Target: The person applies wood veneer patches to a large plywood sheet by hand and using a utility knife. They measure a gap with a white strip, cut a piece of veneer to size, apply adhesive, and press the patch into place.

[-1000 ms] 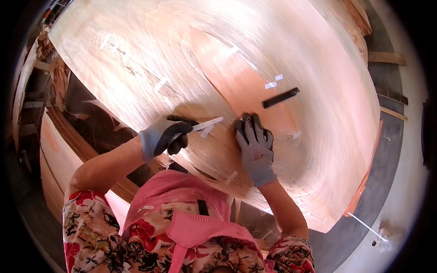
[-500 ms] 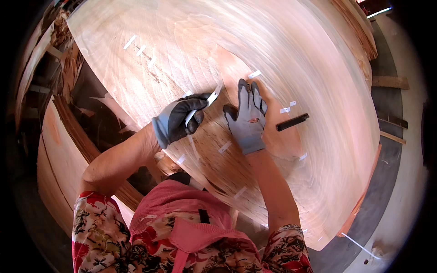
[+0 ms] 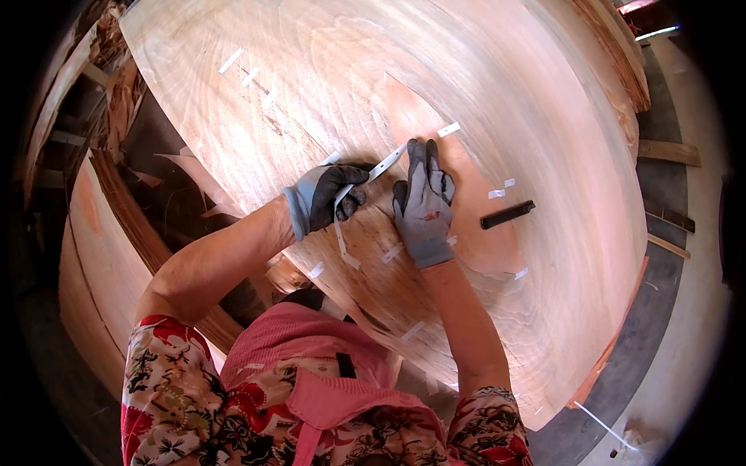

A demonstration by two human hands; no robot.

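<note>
My left hand (image 3: pixel 330 198), in a grey glove with dark fingers, is closed on a strip of white perforated tape (image 3: pixel 386 164). The tape's upper end runs to the fingertips of my right hand, and its tail hangs below my left fist onto the wood. My right hand (image 3: pixel 425 206), gloved alike, lies with fingers stretched on the large wood veneer sheet (image 3: pixel 536 116), over the edge of a pinker veneer patch (image 3: pixel 474 179). Right of it rests a black bar-shaped tool (image 3: pixel 507 214). Short pieces of white tape (image 3: pixel 448 130) are stuck about the sheet.
Stacked veneer sheets (image 3: pixel 109 272) stand at the left, with torn veneer scraps (image 3: pixel 120 109) behind them. More layered veneer (image 3: pixel 622 54) lies at the far right. Wood sticks (image 3: pixel 668 152) lie beyond the sheet's right edge, and a thin white strip (image 3: pixel 606 426) lies at the lower right.
My left hand has moved right and slightly down, and the tape's upper end now reaches my right fingertips. My right hand stays pressed on the sheet. The view has shifted a little.
</note>
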